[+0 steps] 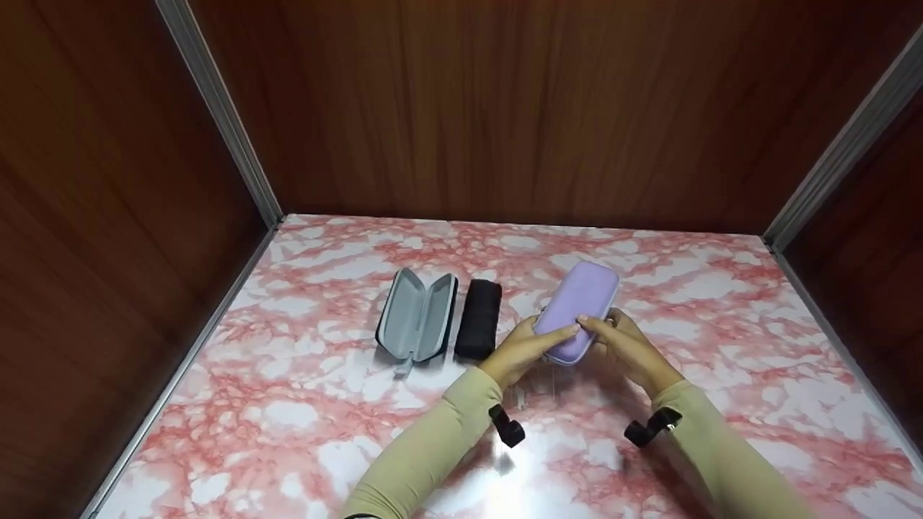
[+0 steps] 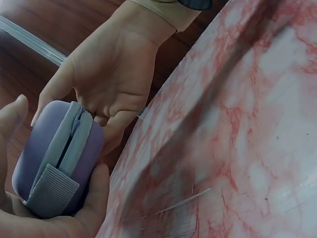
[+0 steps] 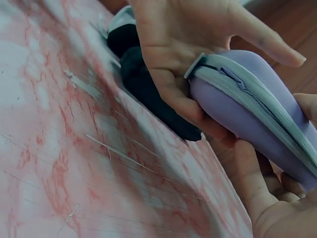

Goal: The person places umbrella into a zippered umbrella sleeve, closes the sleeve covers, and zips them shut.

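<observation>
Both hands hold a lavender zip case [image 1: 580, 303], oblong with rounded corners, above the table. My left hand [image 1: 525, 347] grips its near left side, thumb on top. My right hand [image 1: 633, 347] holds the right side, its thumb also across the top face and fingers underneath. In the left wrist view a grey fabric tab [image 2: 53, 191] crosses the case's end, beside the zip track with a dark slit along it. The right wrist view shows the zip pull [image 3: 232, 78] lying on the pale zip band, near the left hand's palm.
Left of the hands lies a black oblong case [image 1: 479, 319]. Beyond it a dark case [image 1: 418, 317] lies spread open, grey lining upward, with a grey tab at its near end. The table [image 1: 288, 414] has a red-and-white marbled top, enclosed by brown wood-look panels [image 1: 505, 108].
</observation>
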`<action>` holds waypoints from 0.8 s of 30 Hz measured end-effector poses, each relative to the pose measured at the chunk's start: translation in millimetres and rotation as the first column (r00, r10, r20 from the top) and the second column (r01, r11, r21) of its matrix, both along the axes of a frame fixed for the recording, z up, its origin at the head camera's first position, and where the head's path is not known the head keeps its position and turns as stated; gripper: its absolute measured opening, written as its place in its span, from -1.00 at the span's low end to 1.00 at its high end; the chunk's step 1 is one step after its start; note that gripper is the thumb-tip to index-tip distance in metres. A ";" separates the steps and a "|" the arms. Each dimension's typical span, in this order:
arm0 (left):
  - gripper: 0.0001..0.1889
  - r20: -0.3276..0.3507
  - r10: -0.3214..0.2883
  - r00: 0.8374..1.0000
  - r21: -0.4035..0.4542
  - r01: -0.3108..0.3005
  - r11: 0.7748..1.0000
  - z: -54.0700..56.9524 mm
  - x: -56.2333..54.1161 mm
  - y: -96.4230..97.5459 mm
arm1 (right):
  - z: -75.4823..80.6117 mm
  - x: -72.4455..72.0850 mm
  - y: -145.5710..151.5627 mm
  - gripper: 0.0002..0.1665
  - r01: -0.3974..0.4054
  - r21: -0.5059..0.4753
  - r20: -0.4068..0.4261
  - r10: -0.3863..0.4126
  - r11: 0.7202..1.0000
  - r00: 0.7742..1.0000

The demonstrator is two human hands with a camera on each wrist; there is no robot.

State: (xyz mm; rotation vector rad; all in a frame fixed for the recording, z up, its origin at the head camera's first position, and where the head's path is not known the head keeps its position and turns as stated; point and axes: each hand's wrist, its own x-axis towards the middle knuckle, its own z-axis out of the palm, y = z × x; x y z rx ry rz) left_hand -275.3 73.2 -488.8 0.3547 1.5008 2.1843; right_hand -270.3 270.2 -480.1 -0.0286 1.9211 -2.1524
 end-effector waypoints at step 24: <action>-0.19 -0.448 -0.052 0.893 -0.380 -0.137 0.915 16.0 -11.7 -32.8 | 11.6 1.3 15.6 -0.15 0.029 -0.149 -0.090 -0.043 0.988 0.995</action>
